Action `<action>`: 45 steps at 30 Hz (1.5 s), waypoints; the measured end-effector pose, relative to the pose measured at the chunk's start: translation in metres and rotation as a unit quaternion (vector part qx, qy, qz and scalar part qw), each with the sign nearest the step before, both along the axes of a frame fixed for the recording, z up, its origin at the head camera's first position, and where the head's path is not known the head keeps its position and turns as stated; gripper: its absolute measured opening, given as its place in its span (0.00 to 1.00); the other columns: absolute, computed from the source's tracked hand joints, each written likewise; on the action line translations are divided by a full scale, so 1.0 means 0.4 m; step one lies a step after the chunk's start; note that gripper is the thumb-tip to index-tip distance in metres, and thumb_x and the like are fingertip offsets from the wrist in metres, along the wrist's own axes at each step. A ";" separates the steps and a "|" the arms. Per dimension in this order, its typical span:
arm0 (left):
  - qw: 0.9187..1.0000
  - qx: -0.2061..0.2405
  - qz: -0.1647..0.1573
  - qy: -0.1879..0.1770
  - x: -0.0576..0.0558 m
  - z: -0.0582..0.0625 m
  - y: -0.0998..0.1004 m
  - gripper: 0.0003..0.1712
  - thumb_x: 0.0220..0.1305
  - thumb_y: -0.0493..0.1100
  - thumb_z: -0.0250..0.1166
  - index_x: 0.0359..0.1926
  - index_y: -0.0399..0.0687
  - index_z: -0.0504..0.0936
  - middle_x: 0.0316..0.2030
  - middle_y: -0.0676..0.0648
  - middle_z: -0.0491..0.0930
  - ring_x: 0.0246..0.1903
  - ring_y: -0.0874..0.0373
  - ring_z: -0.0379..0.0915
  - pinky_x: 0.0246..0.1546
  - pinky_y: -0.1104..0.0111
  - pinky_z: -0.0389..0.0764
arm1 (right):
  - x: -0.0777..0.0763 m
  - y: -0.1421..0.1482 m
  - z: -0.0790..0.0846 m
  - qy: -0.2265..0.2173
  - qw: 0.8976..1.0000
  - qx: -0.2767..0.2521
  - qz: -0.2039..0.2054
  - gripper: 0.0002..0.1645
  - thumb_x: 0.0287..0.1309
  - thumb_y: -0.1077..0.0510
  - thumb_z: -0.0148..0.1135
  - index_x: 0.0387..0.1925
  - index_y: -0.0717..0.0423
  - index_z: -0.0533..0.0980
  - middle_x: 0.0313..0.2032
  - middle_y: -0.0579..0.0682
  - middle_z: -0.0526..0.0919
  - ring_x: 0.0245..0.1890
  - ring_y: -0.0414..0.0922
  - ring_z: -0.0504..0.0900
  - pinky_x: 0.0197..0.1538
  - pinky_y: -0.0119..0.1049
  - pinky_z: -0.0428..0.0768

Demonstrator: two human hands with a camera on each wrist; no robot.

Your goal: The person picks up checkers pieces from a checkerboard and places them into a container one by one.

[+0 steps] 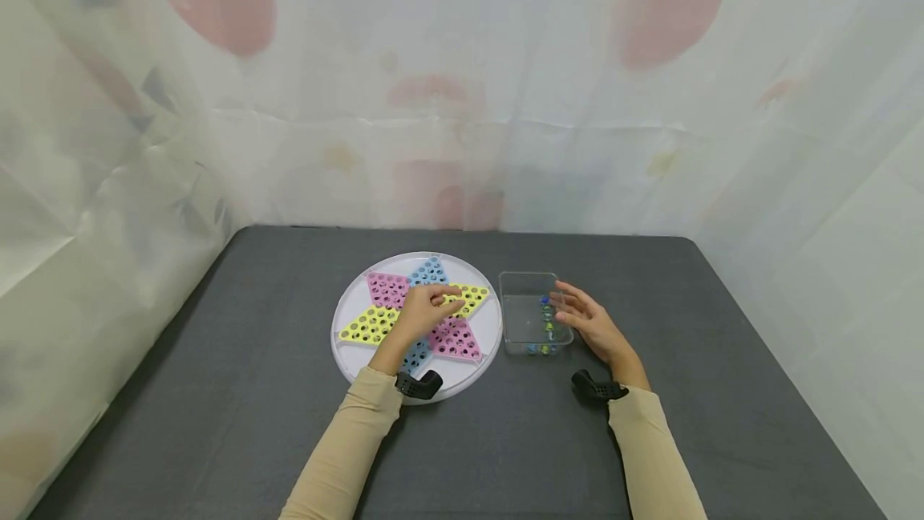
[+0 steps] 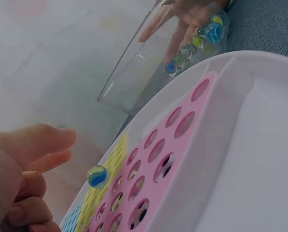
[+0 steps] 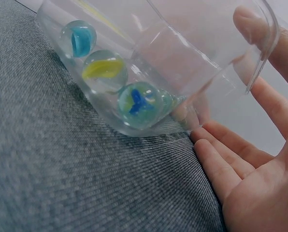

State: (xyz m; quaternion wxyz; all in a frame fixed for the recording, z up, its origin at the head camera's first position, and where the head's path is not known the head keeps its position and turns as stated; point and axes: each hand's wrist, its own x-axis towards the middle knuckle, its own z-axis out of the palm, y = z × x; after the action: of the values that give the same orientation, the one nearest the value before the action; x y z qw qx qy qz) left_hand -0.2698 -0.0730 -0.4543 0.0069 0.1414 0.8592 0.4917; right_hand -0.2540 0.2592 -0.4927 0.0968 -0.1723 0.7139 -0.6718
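My left hand (image 1: 426, 311) hovers over a round white Chinese checkers board (image 1: 346, 295) with a star of pink, yellow and blue perforated sections. A clear glass marble (image 2: 96, 177) with a blue and yellow swirl is at the yellow section (image 2: 112, 162), just apart from the fingertips. Index finger and thumb stay apart; the other fingers curl. My right hand (image 1: 592, 326) is at the right wall of a clear plastic box (image 1: 516, 307), fingers fairly straight and spread against it. Several swirled marbles (image 3: 104, 71) lie along the box's right and front sides.
A dark grey cloth (image 1: 491, 448) covers the table, with the box just right of the board. Pale printed curtains (image 1: 447, 127) hang behind the table and at both sides. A dark wrist camera (image 1: 419, 385) is strapped to each wrist.
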 end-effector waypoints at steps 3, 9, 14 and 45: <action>1.000 -0.004 0.005 -0.003 -0.003 -0.006 -0.002 0.16 0.60 0.43 0.68 0.48 0.40 0.85 0.14 0.55 0.52 0.15 0.65 0.46 0.19 0.76 0.54 | 0.000 0.000 0.000 0.001 1.000 -0.001 0.000 0.42 0.67 0.59 0.56 0.74 0.63 0.47 0.69 0.74 0.52 0.59 0.23 0.70 0.56 0.17 0.71; 1.000 -0.007 0.014 -0.016 -0.006 -0.013 -0.005 0.15 0.60 0.41 0.68 0.47 0.40 0.85 0.14 0.54 0.54 0.16 0.63 0.48 0.20 0.76 0.55 | 0.000 -0.001 0.001 -0.001 1.000 0.001 0.001 0.42 0.67 0.59 0.56 0.74 0.64 0.46 0.70 0.73 0.52 0.59 0.23 0.70 0.57 0.16 0.70; 1.000 -0.014 0.016 -0.019 -0.008 -0.019 -0.007 0.16 0.60 0.42 0.68 0.47 0.39 0.85 0.14 0.54 0.55 0.16 0.63 0.49 0.20 0.76 0.55 | 0.001 -0.002 0.002 -0.003 1.000 0.001 0.002 0.43 0.66 0.59 0.56 0.74 0.65 0.46 0.70 0.73 0.52 0.59 0.24 0.70 0.56 0.16 0.70; 0.997 -0.076 0.015 -0.014 -0.010 -0.026 -0.010 0.17 0.57 0.44 0.69 0.47 0.41 0.86 0.14 0.55 0.56 0.17 0.63 0.49 0.21 0.74 0.54 | 0.004 -0.002 0.002 -0.009 1.000 0.009 -0.004 0.42 0.67 0.59 0.56 0.74 0.62 0.47 0.71 0.72 0.52 0.58 0.23 0.70 0.55 0.17 0.71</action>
State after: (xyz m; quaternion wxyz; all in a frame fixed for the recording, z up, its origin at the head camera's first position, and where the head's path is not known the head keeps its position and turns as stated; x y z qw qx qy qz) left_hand -0.2738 -0.0768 -0.4649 0.0226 0.1203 0.8961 0.4267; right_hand -0.2523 0.2586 -0.4921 0.1020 -0.1623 0.7198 -0.6672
